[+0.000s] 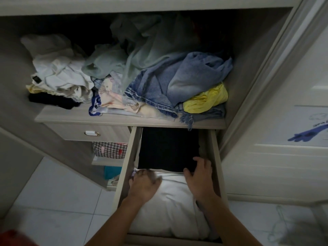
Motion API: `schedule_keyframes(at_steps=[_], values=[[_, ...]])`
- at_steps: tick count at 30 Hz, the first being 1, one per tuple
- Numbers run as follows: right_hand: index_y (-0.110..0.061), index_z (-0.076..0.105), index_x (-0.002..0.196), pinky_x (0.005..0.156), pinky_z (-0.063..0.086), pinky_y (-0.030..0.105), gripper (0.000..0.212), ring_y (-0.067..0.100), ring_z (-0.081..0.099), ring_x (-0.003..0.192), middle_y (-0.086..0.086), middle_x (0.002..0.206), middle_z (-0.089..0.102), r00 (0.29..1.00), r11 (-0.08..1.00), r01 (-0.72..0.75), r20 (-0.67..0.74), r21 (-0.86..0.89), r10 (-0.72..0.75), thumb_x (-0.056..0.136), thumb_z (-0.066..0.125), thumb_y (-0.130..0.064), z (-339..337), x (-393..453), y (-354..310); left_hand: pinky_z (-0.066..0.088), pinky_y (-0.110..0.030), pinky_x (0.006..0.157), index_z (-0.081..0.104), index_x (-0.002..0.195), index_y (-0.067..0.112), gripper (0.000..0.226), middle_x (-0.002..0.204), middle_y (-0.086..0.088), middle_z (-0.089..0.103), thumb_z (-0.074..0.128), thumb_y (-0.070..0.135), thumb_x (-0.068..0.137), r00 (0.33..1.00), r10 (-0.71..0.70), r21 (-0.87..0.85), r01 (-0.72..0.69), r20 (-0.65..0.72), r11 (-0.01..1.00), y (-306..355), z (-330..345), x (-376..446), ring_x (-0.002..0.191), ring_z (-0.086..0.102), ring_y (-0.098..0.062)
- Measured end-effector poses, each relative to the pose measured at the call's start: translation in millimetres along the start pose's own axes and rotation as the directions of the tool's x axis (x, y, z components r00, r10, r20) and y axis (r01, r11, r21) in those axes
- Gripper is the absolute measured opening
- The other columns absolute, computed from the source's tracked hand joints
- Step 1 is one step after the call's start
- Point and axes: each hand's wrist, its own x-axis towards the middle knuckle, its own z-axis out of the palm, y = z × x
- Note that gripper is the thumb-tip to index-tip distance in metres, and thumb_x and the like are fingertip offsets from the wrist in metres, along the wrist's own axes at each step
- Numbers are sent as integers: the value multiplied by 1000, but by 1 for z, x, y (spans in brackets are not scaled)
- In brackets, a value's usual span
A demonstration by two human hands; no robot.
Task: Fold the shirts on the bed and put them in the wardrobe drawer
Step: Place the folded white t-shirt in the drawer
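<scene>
Hands reach down into an open wardrobe drawer at six o'clock. Left hand lies knuckles-up, fingers bent, pressing a folded white shirt at the drawer's front. Right hand grips the near edge of a folded black shirt toward twelve o'clock, thumb spread. Loose clothes crowd the shelf above.
</scene>
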Motion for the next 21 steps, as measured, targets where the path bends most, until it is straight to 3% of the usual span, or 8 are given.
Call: schedule_keyframes(at_steps=[1, 3, 5, 7, 10, 16, 19, 21], values=[[-15, 44, 139, 103, 44, 37, 59, 28, 47, 124, 10, 139, 40, 996, 992, -84, 30, 97, 82, 87, 70, -25, 0, 5, 1, 32, -45, 115, 51, 135, 18, 65, 142, -7, 51, 53, 63, 89, 995, -96, -205, 88, -29, 975, 5, -2, 0, 133, 43, -26], [-14, 39, 145, 99, 42, 29, 62, 28, 52, 123, 10, 140, 50, 974, 941, -212, 129, 263, 184, 90, 68, -24, 0, 13, 7, 37, -46, 112, 45, 141, 12, 74, 140, -11, 52, 69, 51, 83, 969, -237, -583, 157, -64, 797, 12, -7, 1, 131, 48, -29], [-14, 43, 142, 100, 43, 31, 53, 27, 55, 123, 10, 138, 57, 959, 910, -267, 178, 316, 219, 94, 63, -25, 0, 18, 12, 33, -47, 116, 31, 150, 12, 86, 147, -12, 46, 72, 48, 83, 958, -280, -738, 144, -63, 659, 16, -16, 4, 135, 44, -30], [-13, 48, 140, 100, 38, 28, 47, 30, 53, 126, 11, 138, 57, 949, 892, -309, 170, 330, 266, 97, 59, -29, -1, 23, 15, 30, -45, 117, 27, 153, 15, 89, 149, -11, 44, 65, 57, 85, 955, -297, -767, 179, -16, 616, 16, -26, 14, 137, 42, -31], [-14, 48, 141, 97, 37, 28, 47, 28, 53, 124, 13, 138, 57, 938, 858, -344, 184, 380, 295, 98, 58, -30, -1, 26, 19, 33, -43, 113, 37, 149, 14, 82, 144, -11, 50, 61, 62, 86, 947, -309, -757, 262, 83, 599, 17, -39, 38, 132, 47, -33], [-16, 41, 146, 100, 34, 27, 58, 25, 54, 124, 7, 134, 58, 933, 835, -359, 166, 418, 318, 94, 63, -30, -7, 23, 24, 42, -29, 88, 62, 128, 14, 57, 111, -2, 66, 65, 52, 86, 959, -188, -690, 284, 214, 666, 31, -34, 72, 95, 60, -18], [-13, 43, 142, 100, 36, 28, 56, 25, 56, 120, 6, 126, 60, 935, 840, -354, 152, 412, 320, 92, 65, -26, -5, 20, 27, 41, -28, 89, 61, 129, 13, 53, 117, -5, 65, 59, 50, 92, 955, -186, -629, 291, 230, 721, 33, -39, 82, 96, 58, -21], [-15, 38, 145, 98, 37, 28, 61, 21, 56, 113, 0, 118, 59, 930, 846, -365, 190, 389, 314, 93, 65, -27, -5, 17, 27, 43, -33, 100, 56, 134, 12, 52, 128, -10, 62, 54, 47, 96, 964, -220, -556, 267, 152, 787, 33, -44, 88, 111, 59, -29]])
